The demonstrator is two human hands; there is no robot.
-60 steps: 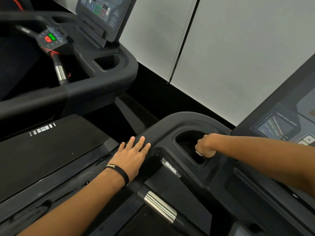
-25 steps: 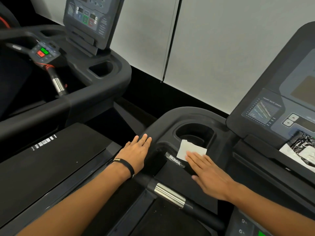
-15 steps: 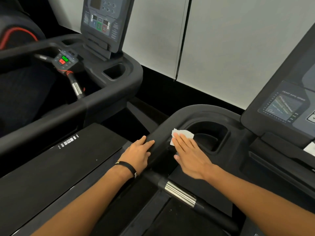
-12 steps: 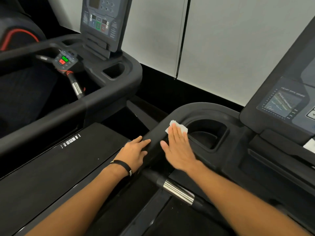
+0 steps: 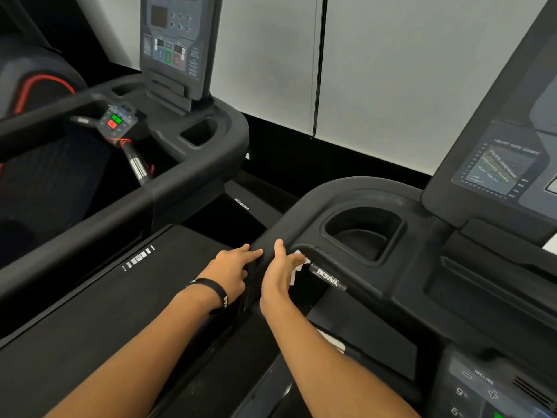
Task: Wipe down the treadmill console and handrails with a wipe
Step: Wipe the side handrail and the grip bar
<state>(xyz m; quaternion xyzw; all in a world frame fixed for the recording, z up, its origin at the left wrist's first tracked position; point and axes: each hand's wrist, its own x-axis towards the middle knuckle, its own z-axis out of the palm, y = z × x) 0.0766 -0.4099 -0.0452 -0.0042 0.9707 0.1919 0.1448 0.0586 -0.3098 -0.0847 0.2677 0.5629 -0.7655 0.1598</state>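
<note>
Evidently the handrail [image 5: 265,251] was being wiped: right hand [image 5: 278,277] curled round it, fingers pressing the wipe [image 5: 298,265] inside; left hand [image 5: 230,271] rested flat alongside. Next likely needs sliding along the rail.

Treadmill handrail [image 5: 271,236], black, curved: left hand [image 5: 230,271] resting on its outer side, black wristband [image 5: 217,292] at the wrist. Right hand [image 5: 278,277] gripping the rail, pressing a white wipe [image 5: 298,265] on its inner face. Cup holder [image 5: 363,233] just beside. Console [image 5: 500,164] at right. Second treadmill [image 5: 168,122] at left.
</note>
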